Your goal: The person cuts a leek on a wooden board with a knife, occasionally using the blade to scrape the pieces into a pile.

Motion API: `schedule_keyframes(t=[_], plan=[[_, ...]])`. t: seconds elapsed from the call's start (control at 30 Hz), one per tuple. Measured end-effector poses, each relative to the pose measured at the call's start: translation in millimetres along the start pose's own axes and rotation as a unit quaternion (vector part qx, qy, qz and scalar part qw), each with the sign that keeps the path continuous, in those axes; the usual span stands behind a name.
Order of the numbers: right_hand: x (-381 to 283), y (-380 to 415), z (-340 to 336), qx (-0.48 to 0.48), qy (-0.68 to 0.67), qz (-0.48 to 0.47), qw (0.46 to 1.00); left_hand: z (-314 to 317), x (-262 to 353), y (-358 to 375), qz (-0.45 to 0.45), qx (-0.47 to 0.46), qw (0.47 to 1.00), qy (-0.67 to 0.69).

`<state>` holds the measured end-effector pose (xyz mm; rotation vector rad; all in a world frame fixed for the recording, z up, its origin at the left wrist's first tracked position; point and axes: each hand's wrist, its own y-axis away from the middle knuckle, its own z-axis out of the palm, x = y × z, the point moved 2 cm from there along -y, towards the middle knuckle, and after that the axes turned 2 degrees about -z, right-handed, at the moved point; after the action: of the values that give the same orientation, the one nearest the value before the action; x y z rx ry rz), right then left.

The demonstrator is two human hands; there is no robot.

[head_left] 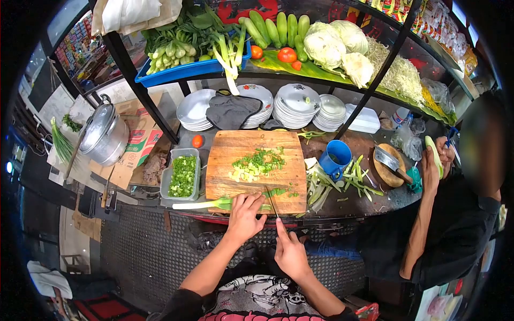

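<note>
We catalogued: one cutting board (220, 160), wood, matt; one knife (272, 202), thin metal blade; one lidded pot (111, 142), shiny metal; one tub (166, 184), translucent plastic; one tray (187, 74), smooth plastic; plates (297, 98), glossy; one rag (231, 111), matt cloth; flattened carton (140, 140), printed cardboard. We noted the floor (144, 241) was rough, studded.

Scallion (201, 205), white at one end grading to green; chopped scallion (251, 168), pale yellow-green and deep green; board (222, 155), tan wood with brown grain; tub (165, 191), translucent, contents bright green. Tomato (198, 140), red; cup (326, 169), blue; plates (297, 101), white, some printed with red flowers; cloth (233, 111), dark grey; crate (193, 74), bright blue; cucumbers (281, 29), green; cabbages (326, 45), whitish green. Shirt (257, 299), grey with black-and-white figures and pink shapes; floor (144, 241), dark grey, studded in a regular pattern.
</note>
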<state>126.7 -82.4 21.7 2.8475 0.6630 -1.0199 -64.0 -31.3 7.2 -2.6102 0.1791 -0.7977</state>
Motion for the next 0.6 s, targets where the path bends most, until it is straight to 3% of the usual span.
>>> schedule_keyframes(t=[0.2, 0.6], plan=[[-11, -6, -4, -0.025, -0.025, 0.053, 0.998, -2, 2, 0, 0.005, 0.003, 1.000, -0.006], [-7, -6, -5, -0.011, 0.009, 0.023, 1.000, 0, 1, 0, -0.002, 0.005, 1.000, -0.005]])
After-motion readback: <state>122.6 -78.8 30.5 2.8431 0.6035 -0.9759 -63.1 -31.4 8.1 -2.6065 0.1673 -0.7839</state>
